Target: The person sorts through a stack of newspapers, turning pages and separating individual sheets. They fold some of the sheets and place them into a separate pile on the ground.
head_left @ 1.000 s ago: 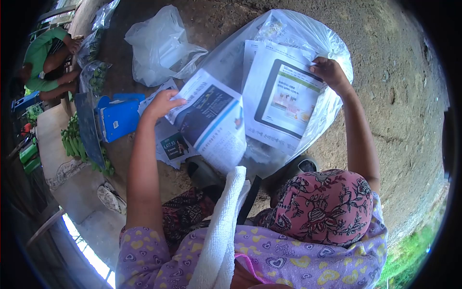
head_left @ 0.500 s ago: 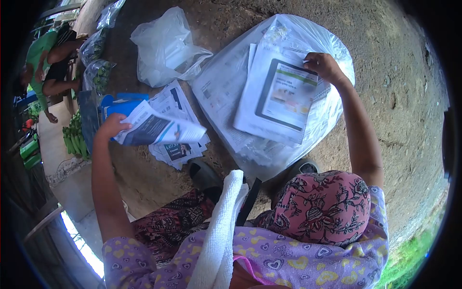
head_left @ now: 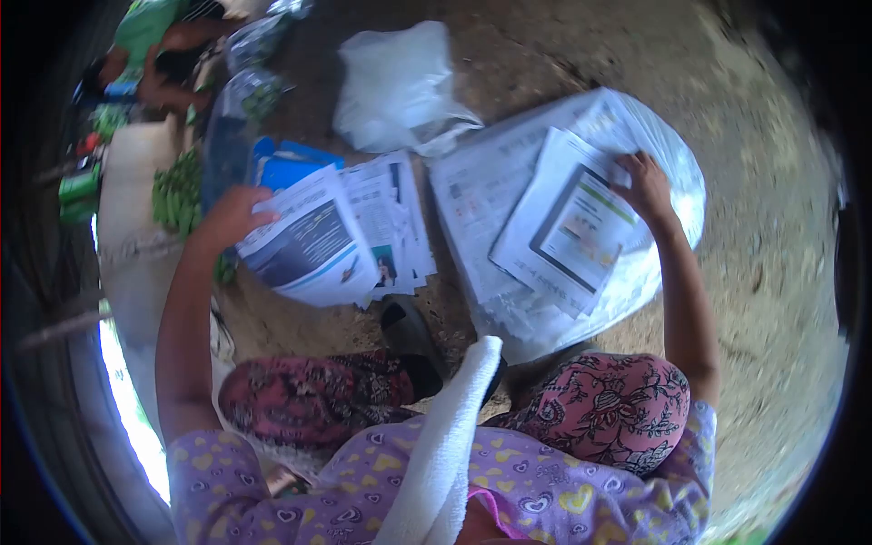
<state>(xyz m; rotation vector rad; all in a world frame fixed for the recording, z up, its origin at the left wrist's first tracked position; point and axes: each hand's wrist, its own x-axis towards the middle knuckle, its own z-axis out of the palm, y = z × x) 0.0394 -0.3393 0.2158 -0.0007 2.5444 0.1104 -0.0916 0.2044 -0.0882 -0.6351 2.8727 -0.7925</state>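
My left hand (head_left: 232, 218) grips the left edge of a printed sheet (head_left: 313, 245) with a dark panel and blue stripes. This sheet lies over a loose pile of printed papers (head_left: 400, 204) on the ground. My right hand (head_left: 647, 189) has its fingers closed at the upper right corner of another printed sheet (head_left: 586, 232), which shows a dark-framed picture. That sheet tops a small stack resting on a big clear plastic bag (head_left: 681, 195) filled with papers.
A crumpled translucent plastic bag (head_left: 395, 91) lies beyond the pile. A blue object (head_left: 295, 163) sits beside the papers. Green bananas (head_left: 177, 191) and bagged greens (head_left: 259, 95) stand at left, near another person (head_left: 173, 54). A white towel (head_left: 445, 445) hangs in front of me.
My left hand has lowered its sheet flat over the loose pile. My right hand stays at the sheet's corner. The whole view has shifted, with the scene moving right and down.
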